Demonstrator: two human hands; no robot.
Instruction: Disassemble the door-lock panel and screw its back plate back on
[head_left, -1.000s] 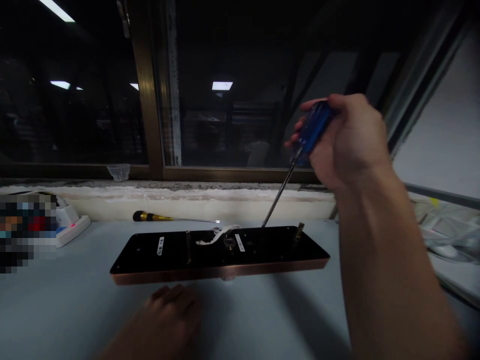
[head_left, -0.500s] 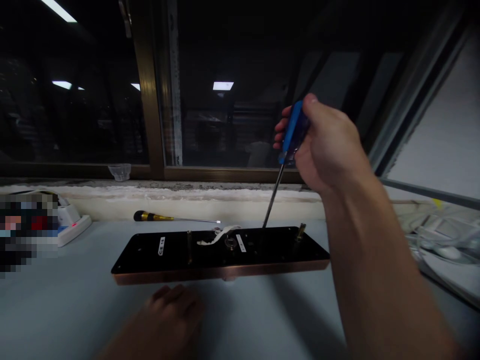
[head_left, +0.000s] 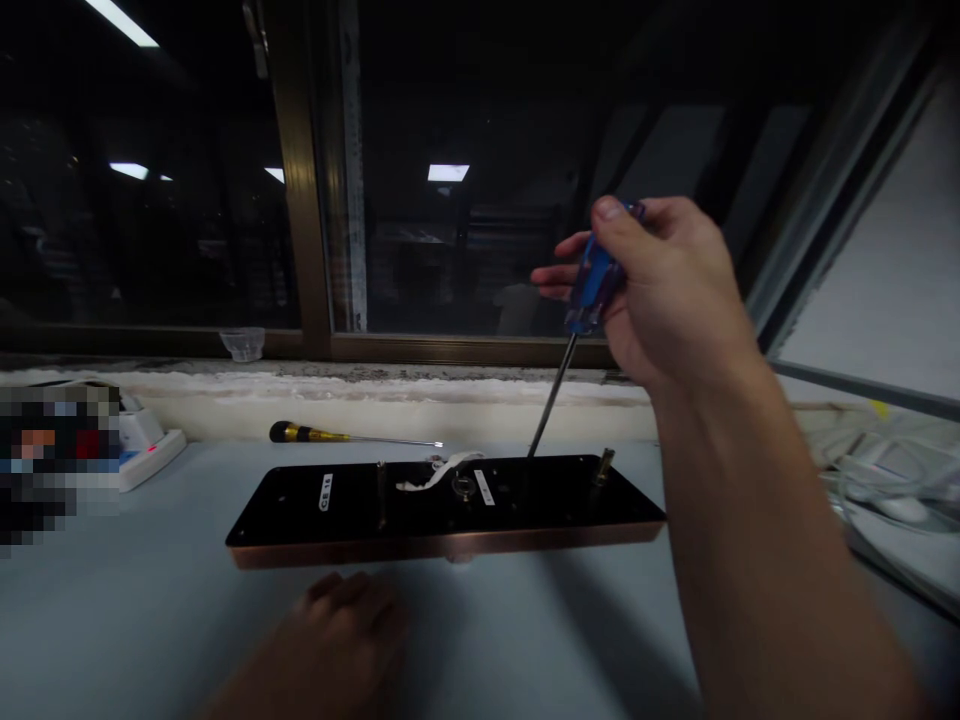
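Note:
My right hand [head_left: 660,270] grips the blue handle of a screwdriver [head_left: 596,285], thumb on top and some fingers partly stretched out. The shaft slants down to the far side of a long black panel [head_left: 427,510] with a copper-coloured edge. On the panel are a white cable [head_left: 442,473], a round part [head_left: 463,487], a white label marked "CE 16" [head_left: 325,492] and upright brass posts, one at the right [head_left: 603,467]. My left hand [head_left: 349,620] rests in front of the panel's near edge, fingers curled; whatever they hold, if anything, is hidden.
A yellow and black screwdriver [head_left: 311,433] lies behind the panel on the light blue table [head_left: 135,580]. A white power strip [head_left: 154,460] stands at the left, tangled white cables [head_left: 892,510] at the right. A clear plastic cup [head_left: 244,344] sits on the windowsill.
My right hand has shifted its hold on the blue screwdriver: the thumb has moved left across the handle and the other fingers have spread more. The left hand has stayed in place.

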